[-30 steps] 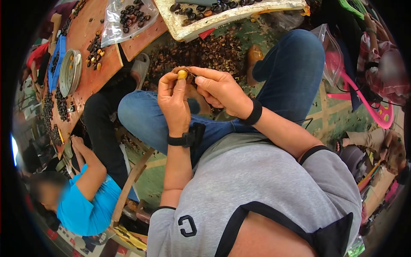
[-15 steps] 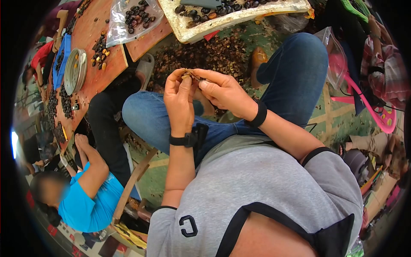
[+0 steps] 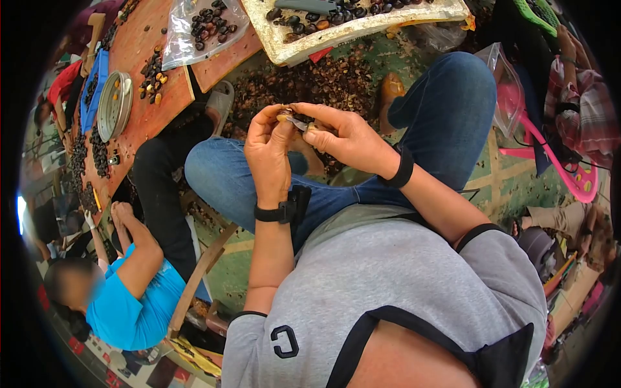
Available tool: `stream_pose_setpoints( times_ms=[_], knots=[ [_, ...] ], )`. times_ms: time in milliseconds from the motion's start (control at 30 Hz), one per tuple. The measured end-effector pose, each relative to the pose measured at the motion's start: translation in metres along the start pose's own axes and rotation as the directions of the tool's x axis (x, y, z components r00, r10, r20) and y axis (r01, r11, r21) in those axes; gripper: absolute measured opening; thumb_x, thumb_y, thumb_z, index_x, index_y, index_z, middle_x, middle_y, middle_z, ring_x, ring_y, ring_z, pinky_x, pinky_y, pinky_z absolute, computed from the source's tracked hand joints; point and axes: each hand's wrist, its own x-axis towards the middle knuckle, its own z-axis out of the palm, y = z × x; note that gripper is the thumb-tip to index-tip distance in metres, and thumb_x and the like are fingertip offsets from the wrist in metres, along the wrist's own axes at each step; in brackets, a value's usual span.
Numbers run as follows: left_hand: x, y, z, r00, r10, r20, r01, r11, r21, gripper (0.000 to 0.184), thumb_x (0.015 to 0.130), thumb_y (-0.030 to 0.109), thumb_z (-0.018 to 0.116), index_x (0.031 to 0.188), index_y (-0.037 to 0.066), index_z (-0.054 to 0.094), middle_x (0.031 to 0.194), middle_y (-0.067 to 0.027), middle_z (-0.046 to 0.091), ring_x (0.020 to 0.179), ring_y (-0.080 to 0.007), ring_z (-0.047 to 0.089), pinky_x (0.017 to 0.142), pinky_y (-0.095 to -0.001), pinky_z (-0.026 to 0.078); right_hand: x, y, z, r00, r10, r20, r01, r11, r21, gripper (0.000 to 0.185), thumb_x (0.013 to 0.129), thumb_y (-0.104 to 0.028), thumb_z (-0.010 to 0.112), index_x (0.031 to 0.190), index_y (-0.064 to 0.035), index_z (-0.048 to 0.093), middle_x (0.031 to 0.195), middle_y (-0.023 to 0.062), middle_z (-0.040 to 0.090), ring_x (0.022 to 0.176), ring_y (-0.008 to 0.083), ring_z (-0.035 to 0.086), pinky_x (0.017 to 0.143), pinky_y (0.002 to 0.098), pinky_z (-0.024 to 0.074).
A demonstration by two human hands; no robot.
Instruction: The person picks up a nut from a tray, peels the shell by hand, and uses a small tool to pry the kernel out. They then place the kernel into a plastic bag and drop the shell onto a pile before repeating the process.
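Over my lap, in the head view, my left hand (image 3: 268, 139) pinches a dark-shelled chestnut (image 3: 284, 114) between thumb and fingertips. A yellowish patch of the nut shows. My right hand (image 3: 343, 139) is closed on a small knife (image 3: 297, 122); its short blade points at the chestnut, and the fingers mostly hide its handle. Both hands' fingertips are close together around the nut.
Ahead, a worn white foam board (image 3: 362, 35) bears several dark nuts and a grey tool. To the left, a clear bag (image 3: 184, 48) and a metal tray (image 3: 114, 107) lie on a wooden table (image 3: 149, 116). Shell scraps (image 3: 259, 87) cover the floor. A person in blue (image 3: 142, 297) sits nearby.
My right hand has shifted slightly right, and its thumb has drawn back from the left fingertips. The knife blade and the yellowish part of the chestnut now show between my hands.
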Motion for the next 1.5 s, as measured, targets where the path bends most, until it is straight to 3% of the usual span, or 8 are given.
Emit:
stream_pose_setpoints(
  times_ms=[600, 700, 767, 1000, 1100, 1200, 1367, 1500],
  knots=[
    [0.002, -0.003, 0.002, 0.964, 0.264, 0.026, -0.257, 0.907, 0.335, 0.011, 0.086, 0.001, 0.068, 0.097, 0.003, 0.068, 0.098, -0.0012, 0.065, 0.084, -0.0098, 0.06, 0.075, -0.0223, 0.05, -0.004, 0.007, 0.013, 0.99, 0.093, -0.103, -0.065, 0.965, 0.253, 0.039, 0.094, -0.01, 0.055, 0.131, 0.0016, 0.053, 0.104, 0.0046, 0.067, 0.079, 0.0071, 0.057, 0.069, 0.0236, 0.0488],
    [0.001, -0.001, -0.001, 0.988, 0.151, -0.019, -0.139, 0.948, 0.287, 0.011, 0.086, 0.0, 0.067, 0.098, 0.002, 0.067, 0.1, -0.0031, 0.065, 0.086, -0.0092, 0.059, 0.076, -0.0219, 0.049, -0.003, 0.009, 0.012, 0.988, -0.064, -0.139, 0.077, 0.993, 0.086, 0.038, 0.095, -0.011, 0.054, 0.131, 0.0009, 0.054, 0.096, 0.0046, 0.067, 0.074, 0.0065, 0.056, 0.064, 0.0233, 0.0474],
    [0.001, -0.004, -0.002, 0.996, 0.072, -0.043, -0.062, 0.978, 0.199, 0.015, 0.087, 0.0, 0.066, 0.102, 0.001, 0.065, 0.1, -0.0045, 0.064, 0.087, -0.0102, 0.06, 0.076, -0.0224, 0.05, -0.004, 0.002, 0.009, 0.986, 0.161, -0.038, -0.136, 0.921, 0.365, 0.038, 0.098, -0.013, 0.052, 0.135, -0.0048, 0.052, 0.071, -0.0039, 0.052, 0.052, 0.0014, 0.038, 0.043, 0.0184, 0.032],
    [0.0, -0.01, -0.006, 0.998, 0.059, -0.008, -0.058, 0.995, 0.075, 0.025, 0.09, 0.002, 0.063, 0.114, 0.0, 0.059, 0.106, -0.0071, 0.064, 0.096, -0.0143, 0.063, 0.084, -0.0267, 0.054, -0.008, -0.003, 0.007, 0.938, 0.341, 0.062, -0.313, 0.755, 0.577, 0.039, 0.098, -0.012, 0.05, 0.136, -0.005, 0.05, 0.065, -0.0042, 0.046, 0.046, 0.0019, 0.032, 0.038, 0.0184, 0.0249],
    [0.001, -0.008, -0.01, 1.0, 0.027, 0.009, -0.027, 0.996, 0.088, 0.023, 0.091, 0.003, 0.062, 0.114, 0.0, 0.059, 0.106, -0.0067, 0.064, 0.095, -0.014, 0.063, 0.084, -0.0263, 0.055, -0.006, 0.008, 0.009, 0.947, 0.32, 0.019, -0.289, 0.827, 0.482, 0.038, 0.098, -0.011, 0.05, 0.136, -0.0055, 0.051, 0.066, -0.0044, 0.047, 0.047, 0.0018, 0.033, 0.039, 0.0181, 0.0266],
    [0.004, -0.01, -0.019, 0.993, -0.093, 0.074, 0.095, 0.995, -0.026, 0.024, 0.092, 0.005, 0.061, 0.115, 0.0, 0.059, 0.105, -0.0064, 0.064, 0.095, -0.0136, 0.063, 0.084, -0.0263, 0.055, -0.001, 0.033, 0.007, 0.986, -0.119, -0.121, 0.133, 0.984, 0.116, 0.038, 0.098, -0.012, 0.05, 0.135, -0.0063, 0.052, 0.067, -0.0047, 0.047, 0.048, 0.0017, 0.034, 0.041, 0.0173, 0.0276],
    [0.002, -0.011, -0.015, 0.993, -0.097, 0.066, 0.094, 0.994, 0.047, 0.024, 0.092, 0.005, 0.062, 0.115, 0.001, 0.06, 0.104, -0.0059, 0.065, 0.092, -0.0129, 0.063, 0.083, -0.0259, 0.055, -0.009, 0.005, -0.006, 0.961, 0.26, 0.093, -0.276, 0.891, 0.361, 0.042, 0.098, -0.014, 0.05, 0.14, -0.0079, 0.046, 0.067, -0.0055, 0.046, 0.051, 0.0012, 0.036, 0.044, 0.0172, 0.0298],
    [0.001, -0.005, -0.007, 0.997, -0.061, 0.04, 0.059, 0.997, 0.039, 0.024, 0.091, 0.005, 0.063, 0.114, 0.001, 0.06, 0.103, -0.0059, 0.065, 0.092, -0.0129, 0.063, 0.083, -0.0258, 0.055, -0.008, 0.008, -0.007, 0.966, 0.216, 0.138, -0.254, 0.888, 0.383, 0.045, 0.099, -0.014, 0.05, 0.143, -0.0086, 0.042, 0.067, -0.0054, 0.046, 0.052, 0.0012, 0.035, 0.044, 0.0175, 0.0294]
  ],
)
